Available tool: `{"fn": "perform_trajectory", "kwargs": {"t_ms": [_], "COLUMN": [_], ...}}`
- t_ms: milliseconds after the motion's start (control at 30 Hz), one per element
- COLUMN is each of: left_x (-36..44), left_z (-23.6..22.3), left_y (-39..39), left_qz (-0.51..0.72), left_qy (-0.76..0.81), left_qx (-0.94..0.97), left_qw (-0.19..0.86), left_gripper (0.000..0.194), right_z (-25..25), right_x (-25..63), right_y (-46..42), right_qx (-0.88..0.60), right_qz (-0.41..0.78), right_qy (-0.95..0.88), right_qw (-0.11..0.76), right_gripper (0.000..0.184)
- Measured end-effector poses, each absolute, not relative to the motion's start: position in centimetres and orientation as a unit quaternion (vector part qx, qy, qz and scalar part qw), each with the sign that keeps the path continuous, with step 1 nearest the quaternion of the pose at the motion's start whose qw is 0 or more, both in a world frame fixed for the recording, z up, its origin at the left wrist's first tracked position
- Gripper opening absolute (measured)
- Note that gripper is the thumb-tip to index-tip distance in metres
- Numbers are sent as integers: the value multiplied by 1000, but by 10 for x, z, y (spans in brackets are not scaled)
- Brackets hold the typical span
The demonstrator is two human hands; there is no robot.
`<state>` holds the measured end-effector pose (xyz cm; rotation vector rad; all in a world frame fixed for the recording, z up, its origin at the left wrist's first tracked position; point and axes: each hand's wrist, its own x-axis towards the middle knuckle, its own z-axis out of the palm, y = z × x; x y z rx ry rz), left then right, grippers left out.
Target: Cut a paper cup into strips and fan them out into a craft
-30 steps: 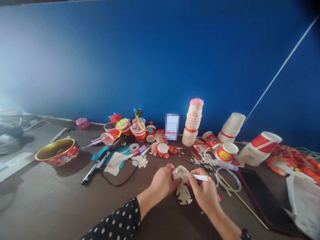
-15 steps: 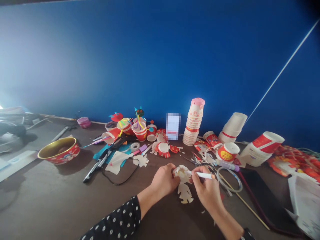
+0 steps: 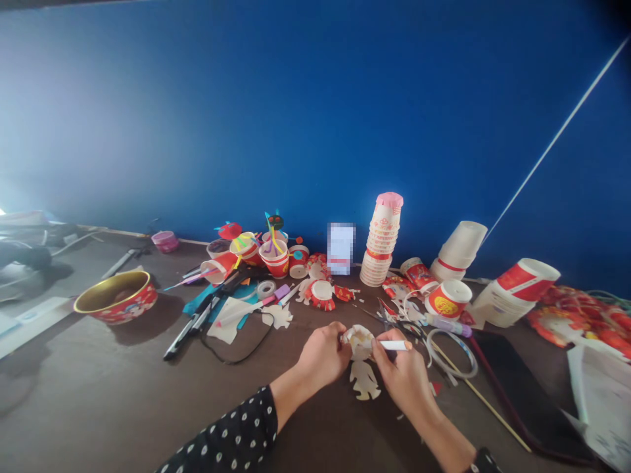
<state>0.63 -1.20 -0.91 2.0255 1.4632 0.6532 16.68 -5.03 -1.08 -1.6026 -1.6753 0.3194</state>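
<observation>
My left hand [image 3: 323,357] is closed around a small white paper cup piece [image 3: 359,339] with cut flaps, held just above the dark table. My right hand [image 3: 403,376] pinches a white pen [image 3: 394,345], its tip against that paper piece. Below the two hands a white paper cutout [image 3: 364,380] shaped like a little figure lies flat on the table. A black sleeve with white dots covers my left forearm.
Behind the hands stand a tall stack of paper cups [image 3: 382,241], red and white cups [image 3: 447,299], decorated cups with straws [image 3: 274,257], tape [image 3: 265,290] and paper scraps. A red and gold bowl [image 3: 116,297] sits left. A black cable [image 3: 236,348] loops nearby. A blue wall rises behind.
The hands and paper piece stayed almost in place; my right hand shifted the pen slightly against the piece. The view moved a little.
</observation>
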Motion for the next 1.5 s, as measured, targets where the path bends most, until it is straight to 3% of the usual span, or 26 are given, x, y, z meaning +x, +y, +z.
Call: {"fn": "perform_trajectory", "kwargs": {"t_ms": [1500], "left_x": [7], "left_z": [-9], "left_y": [-13], "left_qz": [229], "left_qy": [553], "left_qx": [754], "left_qw": [271], "left_gripper": [20], "right_z": [-10], "right_x": [165], "right_y": [-53], "right_qx": [-612], "right_qz": [136], "right_qy": [-691], "right_qw": [360], "right_gripper": [22]}}
